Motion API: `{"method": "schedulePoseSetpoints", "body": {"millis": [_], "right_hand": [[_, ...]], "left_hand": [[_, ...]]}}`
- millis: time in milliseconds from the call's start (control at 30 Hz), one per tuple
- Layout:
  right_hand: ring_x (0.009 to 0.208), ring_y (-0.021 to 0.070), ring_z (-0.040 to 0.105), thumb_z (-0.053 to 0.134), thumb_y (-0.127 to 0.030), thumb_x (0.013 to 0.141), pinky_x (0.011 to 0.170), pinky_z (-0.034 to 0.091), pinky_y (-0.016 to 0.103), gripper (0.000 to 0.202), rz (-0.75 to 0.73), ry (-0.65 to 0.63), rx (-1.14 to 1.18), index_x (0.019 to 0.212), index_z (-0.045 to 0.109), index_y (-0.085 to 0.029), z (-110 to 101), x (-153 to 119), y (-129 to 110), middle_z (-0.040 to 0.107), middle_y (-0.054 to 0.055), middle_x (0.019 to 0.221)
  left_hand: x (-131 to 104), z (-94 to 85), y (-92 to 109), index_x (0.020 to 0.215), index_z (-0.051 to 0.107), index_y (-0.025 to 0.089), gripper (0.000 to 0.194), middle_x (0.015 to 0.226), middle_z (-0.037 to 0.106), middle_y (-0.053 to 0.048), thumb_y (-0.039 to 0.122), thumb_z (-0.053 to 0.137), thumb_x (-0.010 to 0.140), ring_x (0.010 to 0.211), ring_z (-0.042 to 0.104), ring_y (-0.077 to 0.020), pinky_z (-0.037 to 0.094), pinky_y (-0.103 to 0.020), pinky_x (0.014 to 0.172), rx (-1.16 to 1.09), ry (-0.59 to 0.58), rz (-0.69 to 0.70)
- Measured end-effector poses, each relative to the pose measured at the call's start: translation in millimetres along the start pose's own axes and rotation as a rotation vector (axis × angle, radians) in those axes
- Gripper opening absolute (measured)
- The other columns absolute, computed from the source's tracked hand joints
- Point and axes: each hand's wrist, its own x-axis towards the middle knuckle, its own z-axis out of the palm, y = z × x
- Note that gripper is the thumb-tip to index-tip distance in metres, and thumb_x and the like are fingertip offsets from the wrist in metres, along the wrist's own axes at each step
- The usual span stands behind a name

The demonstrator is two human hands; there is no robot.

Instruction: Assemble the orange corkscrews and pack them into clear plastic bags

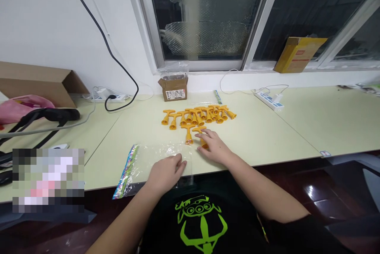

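My left hand (166,171) is closed, with its curled fingers on a clear plastic bag (154,153) that lies flat at the table's front edge. A colourful strip runs along the bag's left end. My right hand (215,148) has its thumb and fingers around a yellow T-handled plastic piece (204,143), partly hidden by the fingers. Just left of it stands another yellow T-handled piece (189,138), cup end down. Behind these, several more of the same yellow pieces (194,118) are grouped together, mostly upright, with one at the right end tilted.
A small open cardboard box (175,89) sits by the wall, beside another clear bag (218,96). Power strips (268,100) with cables lie at the back. On the left are a black strap-like object (56,114) and a larger carton (35,81). A yellow box (299,55) leans against the window.
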Motion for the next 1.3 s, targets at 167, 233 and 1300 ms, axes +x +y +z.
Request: {"method": "schedulePoseSetpoints", "body": {"millis": [167,233,1300], "right_hand": [[0.136,0.0375,0.046,0.065,-0.046,0.096,0.107,0.043,0.056,0.048,-0.048,-0.165,-0.233,0.141,0.061,-0.032,9,40,-16,0.048,0.012,0.155],[0.132,0.0374,0.048,0.062,-0.051,0.097,0.102,0.045,0.054,0.041,-0.046,-0.212,-0.275,0.134,0.066,-0.033,13,49,-21,0.053,0.012,0.149],[0.088,0.0237,0.062,0.071,-0.032,0.083,0.079,0.045,0.034,0.019,0.357,-0.198,-0.204,0.099,0.073,-0.022,-54,19,64,0.065,0.011,0.103]], "left_hand": [[10,-16.0,-21,0.07,0.047,0.023,0.017,0.07,0.063,-0.001,0.018,0.052,0.085,0.065,0.057,-0.02,0.028,-0.03,0.059,0.006,0.05,-0.049],[15,-29.7,-26,0.072,0.049,0.023,0.013,0.069,0.063,0.0,0.013,0.052,0.079,0.064,0.056,-0.0195,0.029,-0.03,0.059,-0.014,0.079,-0.042],[136,-91.1,4,0.119,0.073,0.024,0.047,0.106,0.066,-0.008,0.005,0.043,0.089,0.097,0.067,-0.0248,0.049,-0.034,0.07,0.247,0.401,0.201]]}}
